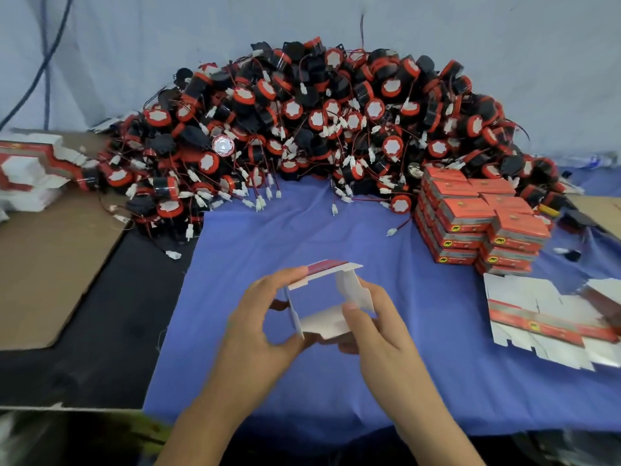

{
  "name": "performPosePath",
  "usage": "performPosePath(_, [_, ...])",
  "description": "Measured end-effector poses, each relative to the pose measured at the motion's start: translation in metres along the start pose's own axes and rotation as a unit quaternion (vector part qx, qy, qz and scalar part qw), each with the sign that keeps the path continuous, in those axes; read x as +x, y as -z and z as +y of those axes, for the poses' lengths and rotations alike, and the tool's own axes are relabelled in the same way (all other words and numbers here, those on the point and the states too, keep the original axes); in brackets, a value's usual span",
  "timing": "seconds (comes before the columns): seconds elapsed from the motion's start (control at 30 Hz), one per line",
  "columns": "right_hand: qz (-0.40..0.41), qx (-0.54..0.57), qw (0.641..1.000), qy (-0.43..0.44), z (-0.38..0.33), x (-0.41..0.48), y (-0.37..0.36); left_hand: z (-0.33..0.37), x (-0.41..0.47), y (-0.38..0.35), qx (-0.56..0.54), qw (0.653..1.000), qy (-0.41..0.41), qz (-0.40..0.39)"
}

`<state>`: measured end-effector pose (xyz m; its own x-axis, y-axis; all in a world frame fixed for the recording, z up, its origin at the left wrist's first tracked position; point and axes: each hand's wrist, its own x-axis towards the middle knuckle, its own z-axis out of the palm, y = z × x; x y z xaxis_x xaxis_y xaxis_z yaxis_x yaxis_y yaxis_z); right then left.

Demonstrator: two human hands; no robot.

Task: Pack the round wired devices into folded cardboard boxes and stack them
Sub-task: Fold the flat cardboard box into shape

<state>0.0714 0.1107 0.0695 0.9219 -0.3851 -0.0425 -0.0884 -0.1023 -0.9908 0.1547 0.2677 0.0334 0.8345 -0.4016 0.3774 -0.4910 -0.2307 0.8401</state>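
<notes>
My left hand (265, 317) and right hand (376, 326) pinch a half-folded cardboard box (322, 322) by its side walls, just above the tabletop (302, 230). I judge it light and easily creased, best held at the edges. Beyond lies the heap of round wired devices (302, 122), with packed boxes (480, 223) stacked on the right.

One wide-angle view, worn on the head, looks forward and down across the cloth (336, 237). The left hand (255, 331), right hand (379, 334) and box (322, 323) sit close, low in the middle; the pile (302, 129) lies farther off, toward the top
</notes>
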Motion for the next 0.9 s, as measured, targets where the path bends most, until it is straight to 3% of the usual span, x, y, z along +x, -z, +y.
performPosePath(0.07, [-0.02,-0.005,0.999,-0.035,-0.006,0.002,0.011,0.001,0.001,0.006,-0.006,1.0,-0.008,0.025])
performPosePath(0.17, [-0.03,0.142,0.985,-0.096,-0.019,0.01,0.027,0.006,0.003,0.017,-0.001,0.999,-0.031,-0.021])
performPosePath(0.3, [-0.119,0.209,0.967,-0.079,-0.024,0.015,0.038,0.017,0.004,0.025,-0.003,0.996,-0.061,-0.058])
performPosePath(0.43, [-0.153,0.176,0.97,-0.068,-0.022,0.017,0.036,0.022,0.003,0.034,-0.016,0.998,-0.026,-0.051])
performPosePath(0.53, [-0.152,0.132,0.977,-0.069,-0.019,0.015,0.032,0.024,0.006,0.035,-0.006,0.997,-0.066,-0.049])
performPosePath(0.77, [-0.09,0.045,0.993,-0.062,-0.027,0.013,0.032,0.024,0.001,0.039,0.074,0.986,-0.089,-0.118])
performPosePath(0.9, [-0.07,0.052,0.994,-0.069,-0.028,0.013,0.029,0.031,0.004,0.044,0.109,0.981,-0.092,-0.134])
